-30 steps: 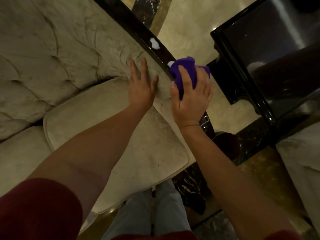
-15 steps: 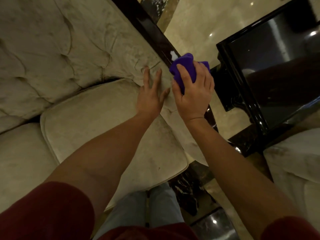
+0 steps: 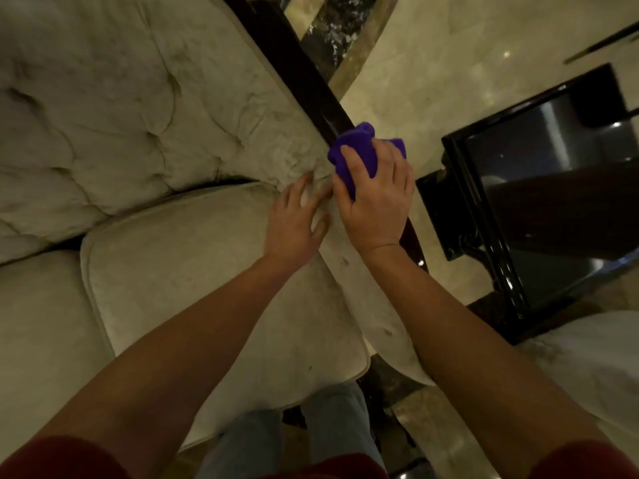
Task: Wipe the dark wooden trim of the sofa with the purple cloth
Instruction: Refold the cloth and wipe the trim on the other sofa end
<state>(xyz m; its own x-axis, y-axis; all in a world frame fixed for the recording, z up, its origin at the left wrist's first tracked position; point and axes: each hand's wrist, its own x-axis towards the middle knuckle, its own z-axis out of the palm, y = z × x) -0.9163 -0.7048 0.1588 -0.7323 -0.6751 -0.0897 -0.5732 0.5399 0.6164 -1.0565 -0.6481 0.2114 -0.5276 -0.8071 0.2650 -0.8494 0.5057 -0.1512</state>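
The dark wooden trim (image 3: 304,84) runs diagonally along the outer edge of the beige tufted sofa arm (image 3: 242,133). My right hand (image 3: 375,198) is closed on a bunched purple cloth (image 3: 352,150), which is pressed onto the trim. Most of the cloth is hidden under my fingers. My left hand (image 3: 297,219) lies flat with fingers spread on the upholstered arm, just left of the right hand and touching the fabric beside the seat cushion (image 3: 214,278).
A glossy black side table (image 3: 511,209) stands close on the right of the sofa arm, with a strip of marble floor (image 3: 415,81) between them. Another pale upholstered seat (image 3: 594,368) sits at the lower right. My legs in jeans (image 3: 311,430) are below.
My right hand has slid the cloth along the trim, away from me, while the left hand shifted along the upholstery close beside it. The camera view has also moved.
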